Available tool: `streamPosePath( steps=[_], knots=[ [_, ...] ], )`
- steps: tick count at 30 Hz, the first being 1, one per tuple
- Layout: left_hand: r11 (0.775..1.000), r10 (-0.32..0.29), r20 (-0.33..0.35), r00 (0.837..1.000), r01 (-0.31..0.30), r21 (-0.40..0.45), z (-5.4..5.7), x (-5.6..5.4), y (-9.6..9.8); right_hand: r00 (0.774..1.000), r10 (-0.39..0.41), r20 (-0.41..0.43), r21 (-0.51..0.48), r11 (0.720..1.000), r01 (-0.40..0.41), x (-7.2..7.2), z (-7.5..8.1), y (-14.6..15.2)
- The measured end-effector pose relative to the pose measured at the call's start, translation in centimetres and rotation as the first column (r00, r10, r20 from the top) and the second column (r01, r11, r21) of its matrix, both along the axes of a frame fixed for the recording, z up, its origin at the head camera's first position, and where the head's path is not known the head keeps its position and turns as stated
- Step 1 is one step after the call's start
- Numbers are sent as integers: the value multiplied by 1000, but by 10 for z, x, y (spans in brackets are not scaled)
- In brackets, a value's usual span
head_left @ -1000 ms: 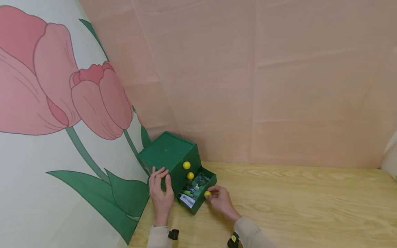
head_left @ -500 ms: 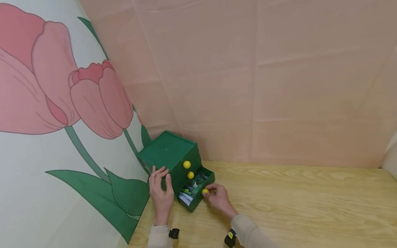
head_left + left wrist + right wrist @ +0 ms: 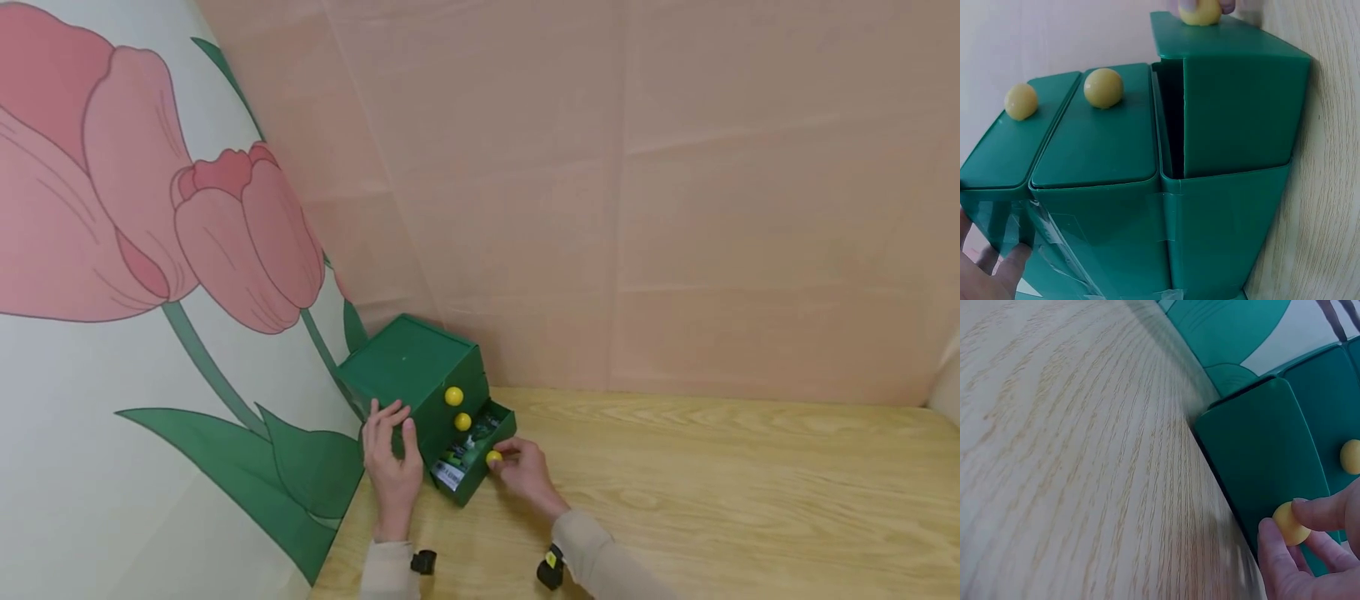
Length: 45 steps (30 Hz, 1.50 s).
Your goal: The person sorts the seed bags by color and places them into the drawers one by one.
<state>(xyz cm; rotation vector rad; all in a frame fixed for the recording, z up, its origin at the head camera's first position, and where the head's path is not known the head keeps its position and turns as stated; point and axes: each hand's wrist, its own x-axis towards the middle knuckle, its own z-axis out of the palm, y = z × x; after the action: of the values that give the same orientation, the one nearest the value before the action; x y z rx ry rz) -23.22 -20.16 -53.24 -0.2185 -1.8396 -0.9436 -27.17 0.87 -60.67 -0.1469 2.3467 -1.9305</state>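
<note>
A green box of stacked drawers [image 3: 405, 362] stands in the corner, with round yellow knobs [image 3: 453, 397] on its fronts. The bottom drawer [image 3: 480, 479] is pulled partway out, and a printed packet [image 3: 459, 458] with a white label lies inside. My right hand [image 3: 525, 475] pinches that drawer's yellow knob [image 3: 1291, 523] between thumb and fingers. On the box's near side rests my left hand [image 3: 392, 467], fingers spread and reaching the top edge. In the left wrist view its fingers [image 3: 1013, 265] touch the taped green side wall [image 3: 1104, 234].
The wood-grain tabletop [image 3: 712, 492] stretches to the right. On the left is a white wall with painted tulips [image 3: 240, 242], and behind the box hangs a pinkish cloth [image 3: 540, 208]. Each wrist bears a small black device [image 3: 423, 562].
My right hand has moved the bottom drawer inward, so it sticks out less and less of the packet shows. My left hand has stayed on the box's side.
</note>
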Motion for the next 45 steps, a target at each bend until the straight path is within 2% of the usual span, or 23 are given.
streamPosePath(
  steps=[4, 11, 32, 45],
  knots=[
    [1000, 9, -6, 1000, -9, -8, -2, -1, -1, 1000, 9, 12, -4, 1000, -9, -1, 0, -3],
    [1000, 17, -1, 1000, -17, -15, -3, -2, -1, 999, 7, -33, -5, 1000, -7, -4, 0, -8],
    [999, 11, -30, 999, -12, -37, 1, -2, 0, 1000, 5, -24, 6, 1000, -5, -10, 3, -15],
    [1000, 12, -14, 1000, -12, -29, -1, -2, -1, 998, 6, -56, 2, 1000, -6, -15, 1, -25]
  ],
)
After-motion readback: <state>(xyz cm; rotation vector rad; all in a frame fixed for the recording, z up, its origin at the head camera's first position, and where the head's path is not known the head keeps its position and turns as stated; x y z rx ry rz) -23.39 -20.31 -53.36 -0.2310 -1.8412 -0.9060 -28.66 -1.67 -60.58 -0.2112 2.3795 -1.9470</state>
